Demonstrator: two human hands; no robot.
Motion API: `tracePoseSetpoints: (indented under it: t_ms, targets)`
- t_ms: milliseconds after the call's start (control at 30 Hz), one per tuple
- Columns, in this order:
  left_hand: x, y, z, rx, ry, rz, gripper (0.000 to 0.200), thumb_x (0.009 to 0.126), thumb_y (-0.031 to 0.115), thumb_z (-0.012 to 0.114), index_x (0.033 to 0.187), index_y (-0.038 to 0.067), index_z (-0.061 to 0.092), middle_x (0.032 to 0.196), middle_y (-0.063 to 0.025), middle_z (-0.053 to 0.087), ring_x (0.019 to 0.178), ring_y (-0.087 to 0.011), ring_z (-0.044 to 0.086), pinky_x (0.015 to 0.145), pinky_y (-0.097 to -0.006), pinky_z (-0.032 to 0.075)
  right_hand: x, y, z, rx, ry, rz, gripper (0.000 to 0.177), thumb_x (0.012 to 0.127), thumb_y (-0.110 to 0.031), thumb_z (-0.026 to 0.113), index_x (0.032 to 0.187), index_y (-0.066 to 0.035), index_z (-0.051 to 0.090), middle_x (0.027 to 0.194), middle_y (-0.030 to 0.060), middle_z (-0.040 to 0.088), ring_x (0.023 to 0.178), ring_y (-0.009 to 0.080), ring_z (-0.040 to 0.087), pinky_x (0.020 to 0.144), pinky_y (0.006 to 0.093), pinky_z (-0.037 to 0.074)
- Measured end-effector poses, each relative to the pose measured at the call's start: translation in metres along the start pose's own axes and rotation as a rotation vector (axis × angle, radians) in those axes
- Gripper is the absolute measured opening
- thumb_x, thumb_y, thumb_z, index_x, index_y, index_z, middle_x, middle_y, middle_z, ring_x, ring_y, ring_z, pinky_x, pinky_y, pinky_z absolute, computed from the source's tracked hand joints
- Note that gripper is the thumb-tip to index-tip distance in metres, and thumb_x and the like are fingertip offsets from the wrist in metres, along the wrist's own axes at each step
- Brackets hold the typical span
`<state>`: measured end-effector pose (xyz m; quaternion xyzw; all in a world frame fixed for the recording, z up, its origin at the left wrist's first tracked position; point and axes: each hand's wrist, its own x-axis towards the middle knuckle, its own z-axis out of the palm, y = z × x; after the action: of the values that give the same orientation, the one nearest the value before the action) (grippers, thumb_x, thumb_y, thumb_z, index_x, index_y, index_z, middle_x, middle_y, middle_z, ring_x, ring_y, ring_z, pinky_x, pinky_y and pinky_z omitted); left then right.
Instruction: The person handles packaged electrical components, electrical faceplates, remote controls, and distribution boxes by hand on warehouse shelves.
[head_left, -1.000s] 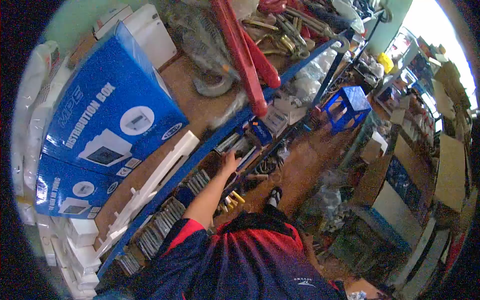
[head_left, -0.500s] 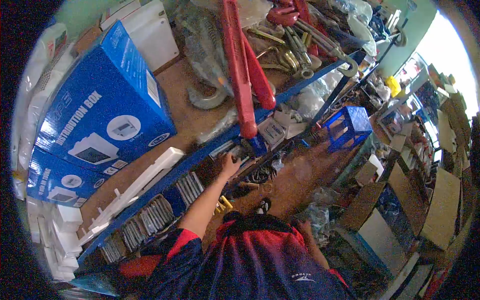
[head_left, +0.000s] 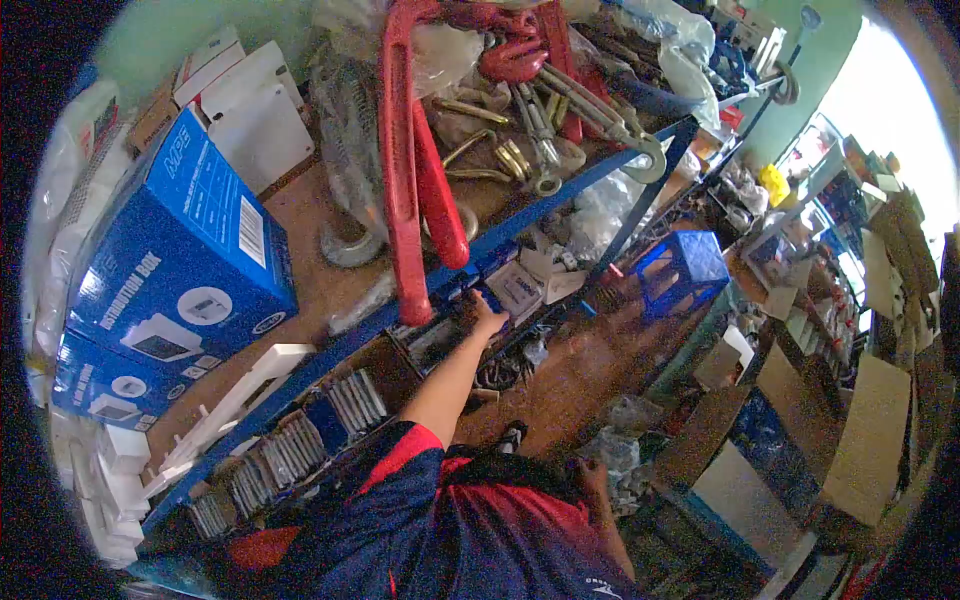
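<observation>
My left hand (head_left: 487,318) reaches into the lower shelf, below the red handles of a large tool (head_left: 404,170). Its fingertips are among dark small items beside an open carton (head_left: 516,290); grain and shadow hide whether they grip anything. My right hand (head_left: 592,474) hangs low beside my body, near clear plastic bags (head_left: 618,448). Its fingers are too dark to make out. Left of my reaching arm, rows of thin flat packs (head_left: 355,402) stand on edge in the lower shelf.
Blue distribution boxes (head_left: 170,290) stand on the upper shelf, with metal hooks and turnbuckles (head_left: 540,140) farther along. Its blue edge (head_left: 330,362) runs above my arm. A blue crate (head_left: 690,268) is on the floor ahead. Open cardboard boxes (head_left: 870,430) line the right side.
My left hand has moved forward and right along the lower shelf, closer to the open carton. The view has shifted, so the upper-shelf things sit farther left.
</observation>
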<state>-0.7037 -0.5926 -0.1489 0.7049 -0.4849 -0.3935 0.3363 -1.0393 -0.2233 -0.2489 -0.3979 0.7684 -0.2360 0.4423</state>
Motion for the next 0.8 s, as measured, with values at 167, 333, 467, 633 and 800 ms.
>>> tracePoseSetpoints:
  t_ms: [167,333,467,633,800]
  targets:
    - [-0.007,0.007,-0.017,0.125,-0.057,-0.051,0.119,0.061,0.025,0.076,0.138,-0.005,-0.010,0.143,-0.0237,0.016,0.132,-0.0321,0.021,0.108,-0.0345,0.019,0.006,-0.057,0.007,-0.192,0.078,-0.126,0.036,0.084,-0.029,0.062,0.099,0.004,0.060,0.077,0.0102,0.064,0.064,0.0189,0.059,0.058,0.0325,0.046]
    - [-0.053,0.012,-0.028,-0.050,0.003,0.144,0.103,0.058,0.023,0.075,0.134,-0.003,0.012,0.128,-0.0242,0.035,0.121,-0.0332,0.036,0.099,-0.0381,0.032,0.000,-0.183,-0.001,0.051,-0.099,-0.232,0.031,0.085,-0.027,0.062,0.095,0.002,0.061,0.083,0.0113,0.064,0.075,0.0190,0.059,0.070,0.0317,0.048]
    - [-0.181,0.079,-0.091,0.071,-0.281,0.449,0.084,0.060,0.023,0.071,0.128,0.006,0.025,0.114,-0.0234,0.046,0.107,-0.0358,0.048,0.088,-0.0419,0.040,-0.049,-0.313,0.001,0.642,-0.389,-0.185,0.034,0.088,-0.024,0.059,0.111,0.000,0.055,0.095,0.0050,0.062,0.082,0.0126,0.056,0.071,0.0259,0.047]
    - [-0.295,0.093,-0.143,0.242,-0.345,0.406,0.074,0.070,0.021,0.059,0.134,0.008,0.023,0.102,-0.0268,0.055,0.089,-0.0436,0.056,0.083,-0.0487,0.043,-0.074,-0.318,0.038,0.667,-0.625,-0.255,0.039,0.087,-0.020,0.059,0.120,-0.003,0.049,0.104,0.0043,0.059,0.091,0.0121,0.055,0.077,0.0273,0.047]
    - [-0.371,0.076,-0.200,0.319,-0.213,0.516,0.070,0.076,0.015,0.050,0.136,0.000,0.017,0.110,-0.0319,0.049,0.100,-0.0456,0.050,0.088,-0.0486,0.039,-0.129,-0.294,0.073,0.672,-0.755,-0.307,0.034,0.086,-0.020,0.060,0.115,-0.003,0.052,0.099,0.0032,0.061,0.087,0.0126,0.057,0.079,0.0290,0.048]
